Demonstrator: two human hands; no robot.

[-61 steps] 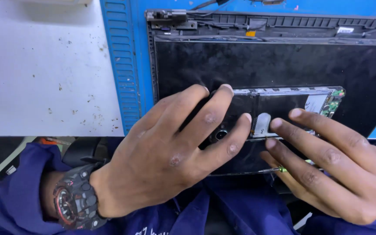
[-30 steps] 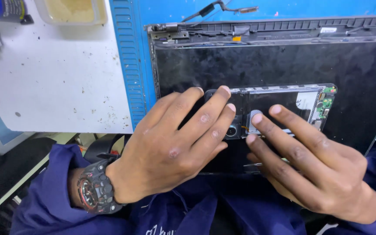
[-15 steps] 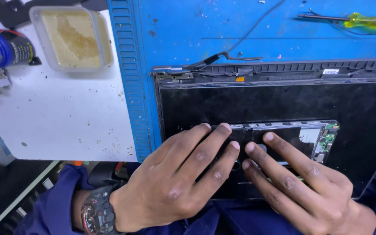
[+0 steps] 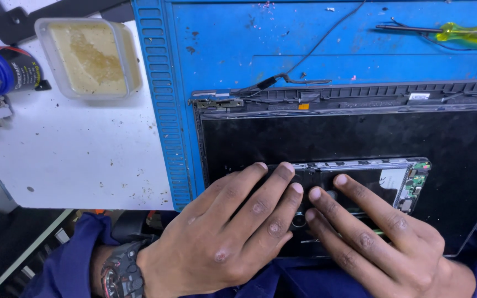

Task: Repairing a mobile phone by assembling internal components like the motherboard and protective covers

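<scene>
A black laptop panel lies on a blue work mat, its hinge edge toward the far side. On its near part rests a small flat device with a bare green circuit board at its right end. My left hand lies flat on the device's left half, fingers extended and close together, a dark watch on the wrist. My right hand presses down beside it, fingertips meeting the left hand's fingertips near the middle. Both hands cover most of the device; neither grips it.
A yellow-handled screwdriver lies at the mat's far right. A thin black cable runs from the hinge. On the white table to the left stand a clear tub of yellowish paste and a blue-topped can.
The view has tilted up, bringing the mat, tub, can and screwdriver into sight. My hands have drawn closer together on the device, fingertips now touching.
</scene>
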